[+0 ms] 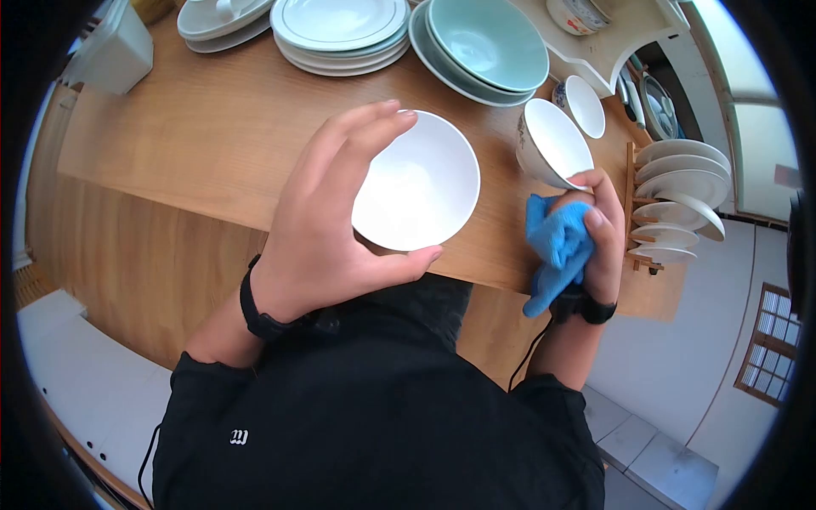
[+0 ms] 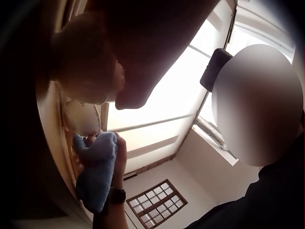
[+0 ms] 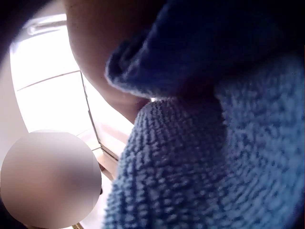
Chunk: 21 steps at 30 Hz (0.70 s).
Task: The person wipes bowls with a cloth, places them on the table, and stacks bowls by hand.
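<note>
At the far left of the wooden table (image 1: 170,136) stands a white square-sided container (image 1: 115,51); to its right are 2 stacks of pale plates (image 1: 340,21). The left hand (image 1: 314,204) spans a plain white round bowl (image 1: 425,183), opened about as wide as the bowl, its fingertips at the far rim and its thumb at the near rim. The bowl is over the table's near edge, its mouth facing up towards the head camera; being round, it shows no long axis.

Beyond it sit nested pale green bowls (image 1: 489,42). Further right, a white bowl with a patterned outside (image 1: 557,144) leans, its mouth turned up and to the right. The right hand (image 1: 603,229) has its fingers closed on a bunched blue cloth (image 1: 561,238) — 1 fingertip touches the patterned bowl's lower rim. The cloth's longer side runs down towards the wrist. At the right, white plates stand in a wooden rack (image 1: 633,204).

The head view shows the white bowl's inside; the left wrist view is too dark there to tell. The right wrist view shows the cloth's nubby weave — detail the head view lacks.
</note>
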Each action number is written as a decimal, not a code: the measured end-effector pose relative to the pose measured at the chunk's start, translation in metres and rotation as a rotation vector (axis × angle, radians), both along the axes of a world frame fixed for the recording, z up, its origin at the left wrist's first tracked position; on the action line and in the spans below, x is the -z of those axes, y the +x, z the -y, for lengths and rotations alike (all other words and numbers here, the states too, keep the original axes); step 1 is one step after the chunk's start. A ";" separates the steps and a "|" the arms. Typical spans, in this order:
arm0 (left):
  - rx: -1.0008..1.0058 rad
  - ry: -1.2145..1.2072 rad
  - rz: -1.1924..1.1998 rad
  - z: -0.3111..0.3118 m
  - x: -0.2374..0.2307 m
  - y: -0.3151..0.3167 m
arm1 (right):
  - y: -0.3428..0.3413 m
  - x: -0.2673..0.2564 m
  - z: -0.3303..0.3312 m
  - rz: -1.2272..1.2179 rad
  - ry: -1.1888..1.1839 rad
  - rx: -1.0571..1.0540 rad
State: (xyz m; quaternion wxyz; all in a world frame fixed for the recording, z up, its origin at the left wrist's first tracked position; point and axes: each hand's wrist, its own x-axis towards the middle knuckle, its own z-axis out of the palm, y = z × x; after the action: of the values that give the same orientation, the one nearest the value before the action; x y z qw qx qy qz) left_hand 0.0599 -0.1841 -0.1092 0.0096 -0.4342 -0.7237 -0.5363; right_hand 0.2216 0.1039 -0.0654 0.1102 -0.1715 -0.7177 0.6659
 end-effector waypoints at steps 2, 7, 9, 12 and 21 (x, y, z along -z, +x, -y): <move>-0.012 -0.018 0.003 0.000 -0.004 0.001 | 0.004 -0.010 0.021 -0.085 -0.049 0.001; -0.004 -0.010 0.032 0.001 -0.005 0.002 | 0.004 -0.013 0.061 -0.158 -0.133 -0.161; -0.007 -0.002 0.011 0.000 -0.002 0.002 | 0.003 -0.012 0.064 -0.119 -0.046 -0.246; 0.002 0.064 -0.025 -0.002 0.004 0.000 | -0.010 -0.013 0.071 -0.120 -0.018 -0.335; 0.130 0.203 -0.094 0.006 0.009 -0.008 | -0.037 -0.025 0.069 0.130 0.152 -0.575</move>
State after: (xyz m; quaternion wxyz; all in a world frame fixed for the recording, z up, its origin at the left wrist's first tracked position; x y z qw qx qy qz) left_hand 0.0520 -0.1898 -0.1179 0.0526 -0.5018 -0.6348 -0.5852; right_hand 0.1844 0.0353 -0.0401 -0.1165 0.0052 -0.7903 0.6016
